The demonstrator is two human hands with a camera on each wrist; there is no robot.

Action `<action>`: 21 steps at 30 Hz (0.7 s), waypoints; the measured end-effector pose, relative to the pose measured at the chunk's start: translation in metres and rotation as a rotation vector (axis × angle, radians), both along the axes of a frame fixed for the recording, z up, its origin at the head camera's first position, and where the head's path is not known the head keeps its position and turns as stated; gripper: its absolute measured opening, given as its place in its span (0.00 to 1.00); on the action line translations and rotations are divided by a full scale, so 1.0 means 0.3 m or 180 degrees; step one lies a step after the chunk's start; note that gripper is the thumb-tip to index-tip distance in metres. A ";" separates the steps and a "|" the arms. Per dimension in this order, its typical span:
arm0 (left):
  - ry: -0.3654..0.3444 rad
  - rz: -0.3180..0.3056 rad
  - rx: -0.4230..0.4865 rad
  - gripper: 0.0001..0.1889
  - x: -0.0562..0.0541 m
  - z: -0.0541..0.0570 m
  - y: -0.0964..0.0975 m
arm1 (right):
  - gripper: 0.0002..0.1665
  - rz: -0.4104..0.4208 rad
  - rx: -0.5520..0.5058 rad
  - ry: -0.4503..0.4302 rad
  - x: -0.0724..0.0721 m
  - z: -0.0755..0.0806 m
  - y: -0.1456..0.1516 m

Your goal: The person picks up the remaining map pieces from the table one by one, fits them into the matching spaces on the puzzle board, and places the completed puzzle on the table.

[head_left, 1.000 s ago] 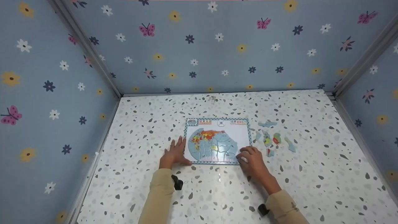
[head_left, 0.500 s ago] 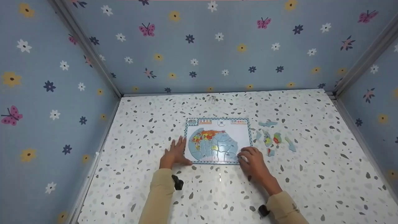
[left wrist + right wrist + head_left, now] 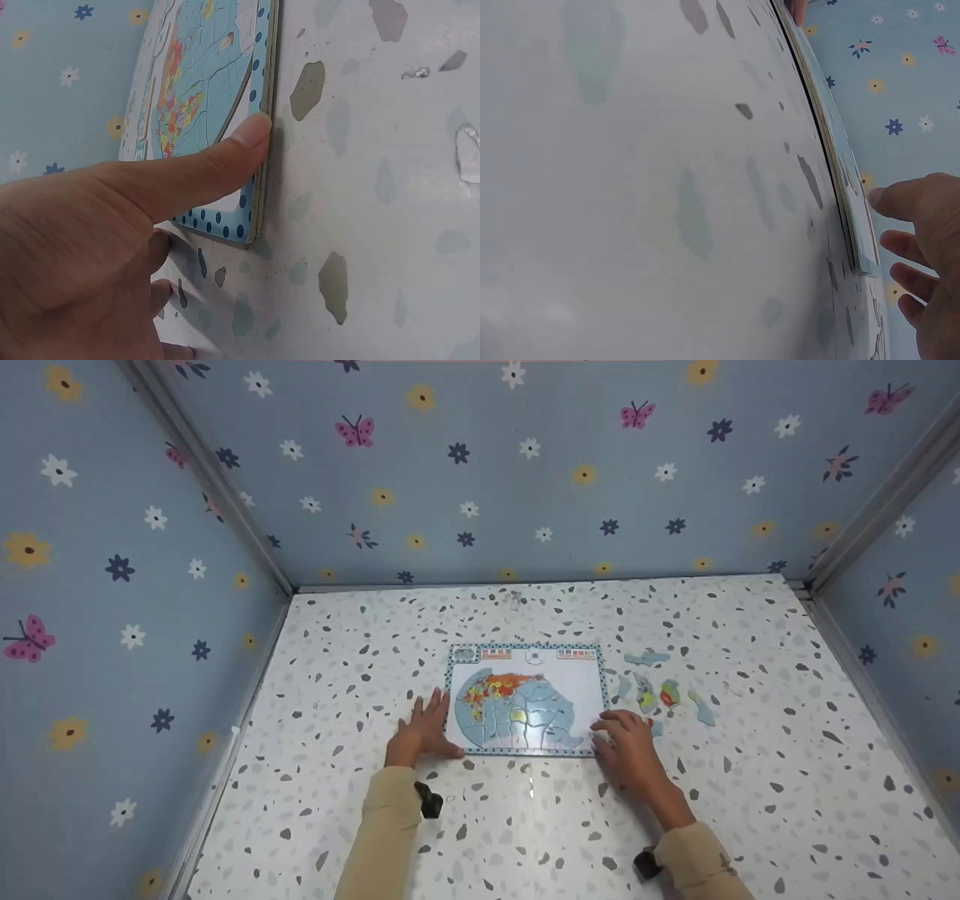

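Here the left hand (image 3: 424, 733) — outspread — touches the puzzle board (image 3: 587, 690).

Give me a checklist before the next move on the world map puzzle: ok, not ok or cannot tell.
1. Puzzle board flat on the table: ok.
2. Left-hand grip touching the board: ok, thumb on its near border.
3. Right-hand grip free of pieces: ok, none shows between thumb and fingers.
4. Map filled in: not ok, bare white at the right.
5. Loose map pieces all in plain sight: not ok, the right-hand grip partly covers one.
6. Assembled map pieces fully flush: cannot tell.
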State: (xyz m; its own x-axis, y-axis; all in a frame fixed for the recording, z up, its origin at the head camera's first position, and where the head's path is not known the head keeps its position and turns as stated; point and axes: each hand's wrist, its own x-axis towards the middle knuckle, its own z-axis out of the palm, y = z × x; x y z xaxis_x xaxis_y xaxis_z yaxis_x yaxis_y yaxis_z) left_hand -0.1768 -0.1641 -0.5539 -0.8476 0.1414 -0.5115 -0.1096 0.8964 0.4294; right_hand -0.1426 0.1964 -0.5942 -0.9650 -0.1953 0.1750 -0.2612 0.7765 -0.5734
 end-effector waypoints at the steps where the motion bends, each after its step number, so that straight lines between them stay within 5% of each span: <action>1: 0.0000 -0.0003 0.0000 0.59 0.000 0.000 0.000 | 0.11 -0.0008 -0.0004 -0.0010 -0.001 0.001 0.005; 13: 0.0008 0.0016 0.0077 0.59 0.004 0.004 0.000 | 0.11 0.0009 -0.0162 0.0469 -0.004 -0.006 0.081; 21: -0.0023 0.0055 0.0084 0.60 0.002 0.002 0.000 | 0.13 -0.0272 -0.0130 0.0053 0.005 -0.004 0.133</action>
State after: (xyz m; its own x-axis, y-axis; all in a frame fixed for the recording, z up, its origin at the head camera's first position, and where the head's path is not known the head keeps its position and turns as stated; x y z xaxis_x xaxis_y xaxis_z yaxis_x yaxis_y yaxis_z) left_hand -0.1762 -0.1641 -0.5533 -0.8463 0.1402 -0.5139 -0.1282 0.8827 0.4520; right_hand -0.1410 0.2362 -0.5953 -0.9747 -0.1049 0.1973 -0.2048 0.7724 -0.6013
